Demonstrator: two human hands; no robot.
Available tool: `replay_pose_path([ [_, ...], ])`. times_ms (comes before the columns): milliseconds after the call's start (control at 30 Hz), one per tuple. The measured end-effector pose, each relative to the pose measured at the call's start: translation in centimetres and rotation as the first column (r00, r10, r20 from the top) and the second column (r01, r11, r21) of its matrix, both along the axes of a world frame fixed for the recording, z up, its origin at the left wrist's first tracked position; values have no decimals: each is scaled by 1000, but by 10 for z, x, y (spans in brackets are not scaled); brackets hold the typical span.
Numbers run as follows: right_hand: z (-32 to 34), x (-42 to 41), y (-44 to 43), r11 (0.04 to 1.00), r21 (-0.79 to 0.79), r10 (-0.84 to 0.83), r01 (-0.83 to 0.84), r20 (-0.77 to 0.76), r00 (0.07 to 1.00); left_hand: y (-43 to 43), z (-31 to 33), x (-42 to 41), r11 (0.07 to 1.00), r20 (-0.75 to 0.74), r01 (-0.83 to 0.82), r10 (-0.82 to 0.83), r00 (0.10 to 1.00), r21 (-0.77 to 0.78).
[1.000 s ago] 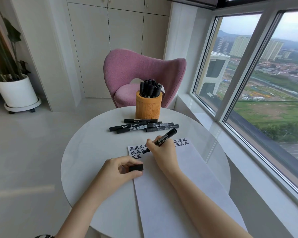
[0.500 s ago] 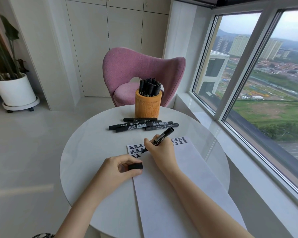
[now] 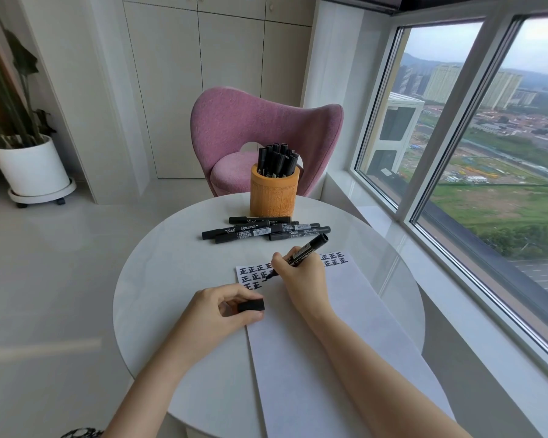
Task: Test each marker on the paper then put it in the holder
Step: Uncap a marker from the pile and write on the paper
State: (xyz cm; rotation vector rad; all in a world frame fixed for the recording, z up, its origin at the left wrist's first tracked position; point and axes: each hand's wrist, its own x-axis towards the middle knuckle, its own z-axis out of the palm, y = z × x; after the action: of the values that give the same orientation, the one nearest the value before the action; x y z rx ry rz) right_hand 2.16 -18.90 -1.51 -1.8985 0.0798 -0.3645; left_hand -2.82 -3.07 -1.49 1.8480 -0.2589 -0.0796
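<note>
Right hand (image 3: 302, 279) grips uncapped marker (image 3: 304, 251), tip on paper (image 3: 314, 343) at the third row of marks; hand hides the middle of the rows. Left hand (image 3: 222, 314) pinches cap (image 3: 251, 306) at the paper's left edge. Holder (image 3: 274, 194) stands beyond loose markers (image 3: 263, 229); their count is unclear.
</note>
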Motion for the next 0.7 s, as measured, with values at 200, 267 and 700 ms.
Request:
replay_pose_path([
  [200, -1, 1, 1, 1000, -14, 21, -21, -19, 1000, 0, 1, 0, 1000, 0, -3, 3, 1000, 0],
  [267, -1, 1, 1, 999, -22, 25, -25, -24, 999, -1, 1, -1, 1000, -3, -8, 8, 1000, 3],
  [700, -1, 0, 0, 1000, -6, 14, -14, -19, 1000, -1, 2, -1, 1000, 1, -4, 4, 1000, -2],
])
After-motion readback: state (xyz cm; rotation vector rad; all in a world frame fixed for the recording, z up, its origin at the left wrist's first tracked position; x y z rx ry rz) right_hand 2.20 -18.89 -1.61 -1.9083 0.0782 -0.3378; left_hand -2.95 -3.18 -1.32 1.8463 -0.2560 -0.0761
